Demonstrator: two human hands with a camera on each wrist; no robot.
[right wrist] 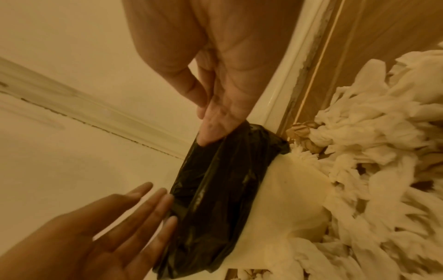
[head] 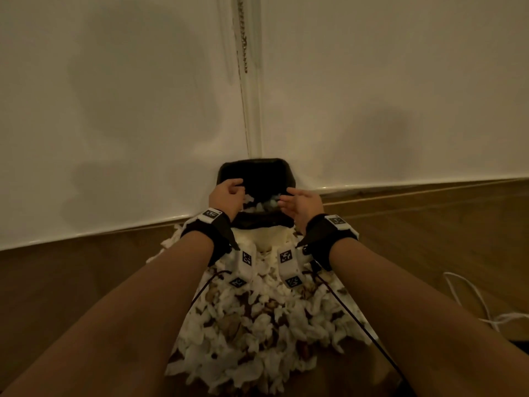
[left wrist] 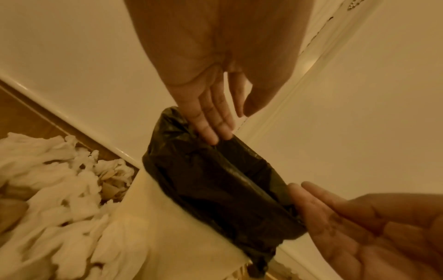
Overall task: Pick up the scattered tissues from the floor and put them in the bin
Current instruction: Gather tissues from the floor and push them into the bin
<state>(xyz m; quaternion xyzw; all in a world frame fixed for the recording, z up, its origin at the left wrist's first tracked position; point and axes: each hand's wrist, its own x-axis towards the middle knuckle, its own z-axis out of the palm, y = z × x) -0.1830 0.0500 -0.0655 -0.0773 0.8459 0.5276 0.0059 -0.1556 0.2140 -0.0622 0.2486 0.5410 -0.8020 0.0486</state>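
We're at the drop-off: left hand (head: 226, 196) and right hand (head: 300, 202) over the black-bag-lined cream bin (head: 259, 179), both grips spread, empty (a few tissues inside). Crumpled white tissues (head: 257, 325) cover the wooden floor (head: 71, 282); next, scoop another load.

No readable words, brands or numbers anywhere. Only black-and-white square code markers on the white wrist units (head: 246, 258), at 6 o'clock from the bin (head: 256, 170); patterns, not letters or digits.
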